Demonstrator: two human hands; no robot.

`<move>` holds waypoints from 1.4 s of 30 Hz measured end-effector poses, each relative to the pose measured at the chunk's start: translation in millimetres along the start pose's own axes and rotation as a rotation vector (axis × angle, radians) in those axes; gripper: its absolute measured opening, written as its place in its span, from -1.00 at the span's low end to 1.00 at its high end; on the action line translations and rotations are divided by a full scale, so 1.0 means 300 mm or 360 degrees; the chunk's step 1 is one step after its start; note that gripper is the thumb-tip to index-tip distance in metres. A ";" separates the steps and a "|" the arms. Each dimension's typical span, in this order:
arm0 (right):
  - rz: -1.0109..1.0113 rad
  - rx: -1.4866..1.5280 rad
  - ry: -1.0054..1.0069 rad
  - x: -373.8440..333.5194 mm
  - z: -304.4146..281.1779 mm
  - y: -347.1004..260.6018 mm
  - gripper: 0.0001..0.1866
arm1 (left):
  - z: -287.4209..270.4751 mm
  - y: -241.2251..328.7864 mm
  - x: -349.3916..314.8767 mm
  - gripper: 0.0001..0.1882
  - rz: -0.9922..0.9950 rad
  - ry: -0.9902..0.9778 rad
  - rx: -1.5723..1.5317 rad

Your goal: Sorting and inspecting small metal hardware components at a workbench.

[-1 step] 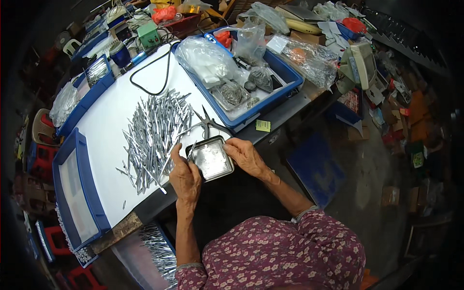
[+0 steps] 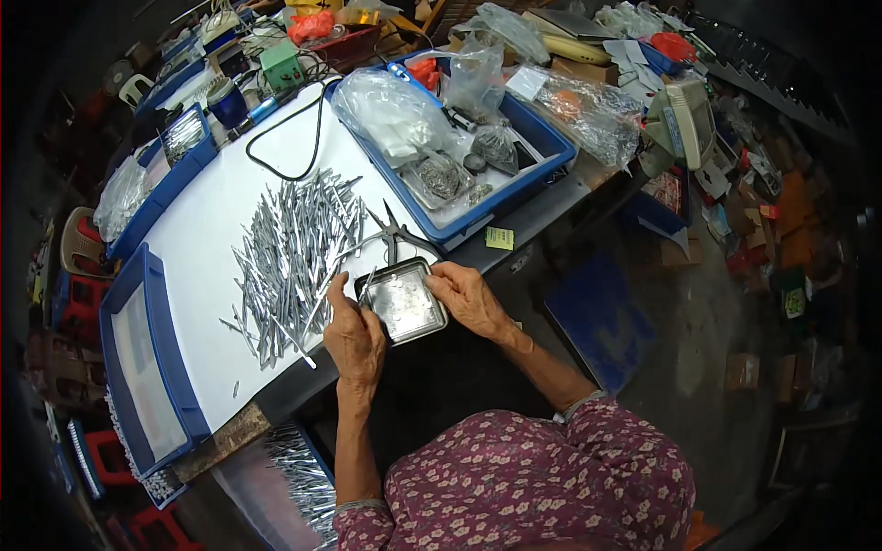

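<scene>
A shallow rectangular metal tin (image 2: 409, 303) with a shiny inside sits at the table's near edge, small bits in it. My right hand (image 2: 470, 298) pinches its right rim between thumb and fingers. By its left side is my left hand (image 2: 355, 335), fingers closed, one raised. A thin silvery piece seems to show at those fingertips, but what they hold is too small to make out. Dark-handled long-nose pliers (image 2: 393, 237) lie just beyond the tin, jaws pointing away. Left of it spreads a large pile of thin silvery metal rods (image 2: 294, 266).
A blue tray (image 2: 432, 225) at the back right holds plastic bags and small metal parts. Another blue tray (image 2: 188, 418) stands at the table's left edge. A black cord loop (image 2: 319, 138) lies on the white sheet (image 2: 202, 275). More rods (image 2: 303, 477) lie below the table.
The tin has shifted very slightly to the right, and my left hand has moved a little with it. My right hand keeps its grip on the rim.
</scene>
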State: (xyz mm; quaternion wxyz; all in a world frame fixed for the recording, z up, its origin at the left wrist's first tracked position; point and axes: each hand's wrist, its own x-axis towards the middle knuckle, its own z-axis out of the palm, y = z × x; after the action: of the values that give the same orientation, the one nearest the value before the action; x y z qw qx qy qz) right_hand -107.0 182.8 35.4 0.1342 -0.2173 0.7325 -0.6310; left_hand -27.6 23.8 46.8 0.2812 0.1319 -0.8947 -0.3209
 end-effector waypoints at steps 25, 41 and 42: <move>-0.0207 -0.0690 0.0244 -0.031 -0.084 -0.049 -0.75 | 0.015 0.098 -0.017 -0.66 -0.0464 -0.0190 -0.1005; -0.0391 -0.0708 -0.0085 0.079 0.023 0.006 -0.78 | 0.014 -0.128 0.032 -0.81 -0.0464 0.0106 -0.0796; -0.0456 -0.0687 -0.0175 0.074 -0.004 0.015 -0.76 | 0.020 -0.134 0.030 -0.81 -0.0472 0.0088 -0.0686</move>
State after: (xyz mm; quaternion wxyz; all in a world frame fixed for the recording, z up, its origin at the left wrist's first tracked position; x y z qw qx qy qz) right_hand -127.5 173.6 32.9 0.0334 -0.3764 0.8035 -0.4600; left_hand -36.2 -7.6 20.7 0.2771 0.2076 -0.7685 -0.5380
